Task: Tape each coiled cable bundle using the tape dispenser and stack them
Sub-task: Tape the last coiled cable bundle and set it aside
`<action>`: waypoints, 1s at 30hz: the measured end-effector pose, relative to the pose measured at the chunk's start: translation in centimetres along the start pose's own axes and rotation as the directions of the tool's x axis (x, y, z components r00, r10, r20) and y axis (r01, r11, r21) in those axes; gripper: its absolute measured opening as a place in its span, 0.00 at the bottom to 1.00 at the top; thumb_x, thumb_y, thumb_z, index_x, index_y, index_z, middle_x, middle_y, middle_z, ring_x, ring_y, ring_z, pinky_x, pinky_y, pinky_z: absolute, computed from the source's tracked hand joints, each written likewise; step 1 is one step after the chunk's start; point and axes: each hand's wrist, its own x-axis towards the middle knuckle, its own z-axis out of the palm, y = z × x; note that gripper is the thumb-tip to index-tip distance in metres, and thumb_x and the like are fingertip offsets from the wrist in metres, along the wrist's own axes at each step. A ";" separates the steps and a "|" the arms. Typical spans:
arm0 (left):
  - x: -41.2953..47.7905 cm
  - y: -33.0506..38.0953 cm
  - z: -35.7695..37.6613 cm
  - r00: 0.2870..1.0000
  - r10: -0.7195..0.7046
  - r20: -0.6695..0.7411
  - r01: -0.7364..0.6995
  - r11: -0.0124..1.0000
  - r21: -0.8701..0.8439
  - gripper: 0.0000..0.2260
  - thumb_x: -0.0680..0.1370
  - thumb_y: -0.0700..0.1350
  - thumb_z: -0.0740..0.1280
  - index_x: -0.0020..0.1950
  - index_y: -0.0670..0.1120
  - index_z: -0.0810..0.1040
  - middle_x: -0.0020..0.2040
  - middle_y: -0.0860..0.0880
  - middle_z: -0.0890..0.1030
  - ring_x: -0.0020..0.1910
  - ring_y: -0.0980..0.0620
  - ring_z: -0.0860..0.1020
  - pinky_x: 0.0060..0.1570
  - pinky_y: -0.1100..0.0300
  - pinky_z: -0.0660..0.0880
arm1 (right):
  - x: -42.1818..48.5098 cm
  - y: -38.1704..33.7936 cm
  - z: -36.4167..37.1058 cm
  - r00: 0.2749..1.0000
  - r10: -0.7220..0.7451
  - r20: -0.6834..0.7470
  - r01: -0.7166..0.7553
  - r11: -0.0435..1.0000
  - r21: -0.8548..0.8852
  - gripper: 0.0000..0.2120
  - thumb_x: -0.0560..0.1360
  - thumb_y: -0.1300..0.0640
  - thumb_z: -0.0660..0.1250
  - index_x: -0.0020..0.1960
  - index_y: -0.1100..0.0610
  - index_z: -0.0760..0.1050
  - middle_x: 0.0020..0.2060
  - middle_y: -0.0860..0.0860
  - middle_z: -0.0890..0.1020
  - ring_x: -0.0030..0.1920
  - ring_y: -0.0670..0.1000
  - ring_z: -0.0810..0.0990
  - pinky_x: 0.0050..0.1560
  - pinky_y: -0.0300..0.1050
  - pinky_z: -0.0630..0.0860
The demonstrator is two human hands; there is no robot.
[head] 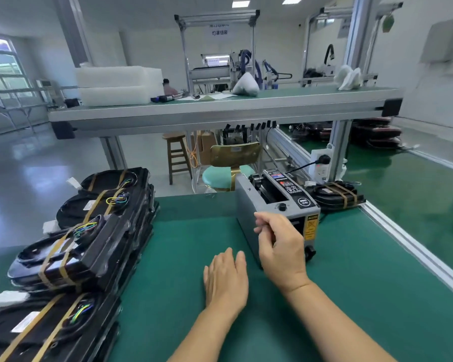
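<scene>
The left hand point(226, 278) lies flat on the green table point(351, 296), fingers together, holding nothing. The right hand point(280, 246) curls loosely at the tape dispenser point(275, 202) front. Taped cable bundles point(84, 231) stack by the left edge; the middle is open.

Bright, even indoor light, wide-angle view

Lit by ceiling panels point(240, 3) and window point(0, 66); soft shadows, floor point(37, 178) glare, bent edges, slightly soft background.
</scene>
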 end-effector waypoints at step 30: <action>4.3 1.2 5.4 0.990 0.113 0.089 -0.140 0.894 0.425 0.54 0.66 0.81 0.41 0.81 0.45 0.42 0.81 0.48 0.44 0.79 0.52 0.40 0.77 0.53 0.37 | 8.0 23.5 -6.2 0.825 0.564 0.001 -0.475 0.697 -0.537 0.29 0.84 0.52 0.55 0.80 0.61 0.51 0.80 0.57 0.53 0.80 0.55 0.48 0.79 0.51 0.48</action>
